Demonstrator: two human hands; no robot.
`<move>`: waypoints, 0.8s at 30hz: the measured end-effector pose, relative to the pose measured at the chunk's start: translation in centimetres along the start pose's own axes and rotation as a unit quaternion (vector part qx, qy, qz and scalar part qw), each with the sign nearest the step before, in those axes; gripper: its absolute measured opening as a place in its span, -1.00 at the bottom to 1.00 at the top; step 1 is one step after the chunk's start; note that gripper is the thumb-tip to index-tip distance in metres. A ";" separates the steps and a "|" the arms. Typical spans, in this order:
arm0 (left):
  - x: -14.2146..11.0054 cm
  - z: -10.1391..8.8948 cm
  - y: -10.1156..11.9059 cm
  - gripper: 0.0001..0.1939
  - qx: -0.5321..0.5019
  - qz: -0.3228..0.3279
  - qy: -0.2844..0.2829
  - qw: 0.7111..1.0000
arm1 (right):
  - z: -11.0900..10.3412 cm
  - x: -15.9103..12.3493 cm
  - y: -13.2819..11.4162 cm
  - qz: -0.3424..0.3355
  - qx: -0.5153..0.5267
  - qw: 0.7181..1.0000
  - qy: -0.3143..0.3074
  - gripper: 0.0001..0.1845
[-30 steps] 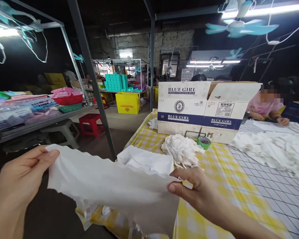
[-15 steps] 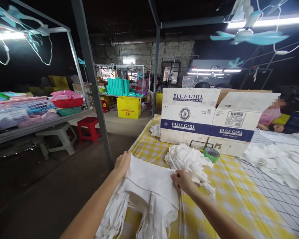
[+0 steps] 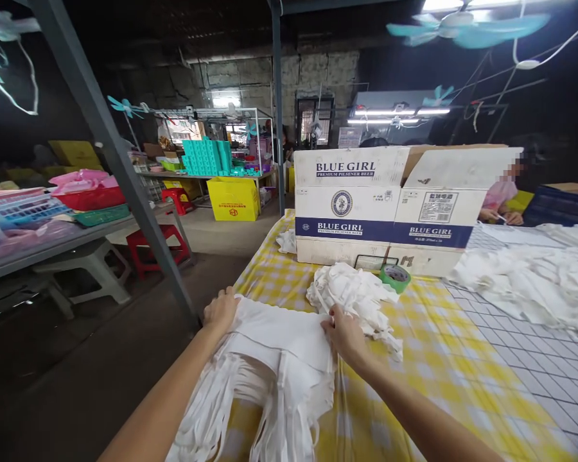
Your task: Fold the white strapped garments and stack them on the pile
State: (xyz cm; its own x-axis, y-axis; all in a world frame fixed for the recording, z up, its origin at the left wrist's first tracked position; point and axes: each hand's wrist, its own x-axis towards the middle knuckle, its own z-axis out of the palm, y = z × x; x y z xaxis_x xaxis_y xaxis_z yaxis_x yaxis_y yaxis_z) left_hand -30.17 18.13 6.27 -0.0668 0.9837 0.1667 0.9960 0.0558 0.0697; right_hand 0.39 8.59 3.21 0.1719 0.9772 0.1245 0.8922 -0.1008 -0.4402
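Note:
A stack of flat white cloth pieces (image 3: 279,340) lies on the yellow checked tablecloth (image 3: 428,359) at the table's near left corner, its strips hanging over the edge. My left hand (image 3: 220,310) rests on the stack's far left corner with curled fingers. My right hand (image 3: 343,333) presses on the stack's right edge, fingers bent onto the cloth. Just beyond my right hand lies a crumpled heap of white cloth strips (image 3: 351,295).
A Blue Girl cardboard box (image 3: 390,205) stands behind the heap, a green tape roll (image 3: 395,276) at its foot. More white cloth (image 3: 530,282) covers the right side. Another person (image 3: 498,199) sits at far right. A slanted metal post (image 3: 110,160), stools and a shelf of baskets stand left.
A second ago both hands held one white piece stretched in the air; it now lies on the stack with both hands on it. In the last half second little moved.

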 end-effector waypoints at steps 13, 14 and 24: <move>-4.9 -3.2 12.7 -0.55 -0.201 0.253 -0.074 0.944 | -6.1 5.3 5.1 -0.099 -0.080 0.980 0.154 -0.57; -5.9 -3.4 14.0 -0.56 -0.226 0.275 -0.087 0.930 | -6.4 6.2 4.9 -0.109 -0.082 0.981 0.136 -0.57; -9.4 -3.2 17.6 -0.45 -0.413 0.291 -0.151 0.850 | -14.7 10.7 3.2 -0.129 0.046 0.978 0.160 -0.69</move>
State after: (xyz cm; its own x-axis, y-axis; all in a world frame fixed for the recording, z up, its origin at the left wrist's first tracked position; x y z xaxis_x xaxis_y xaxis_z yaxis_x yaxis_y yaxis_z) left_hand -12.19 9.34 9.07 0.5654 0.8095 0.1582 0.4658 -0.4717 0.7486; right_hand 11.27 15.98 16.19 0.0802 0.8580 0.5074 0.8846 0.1733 -0.4329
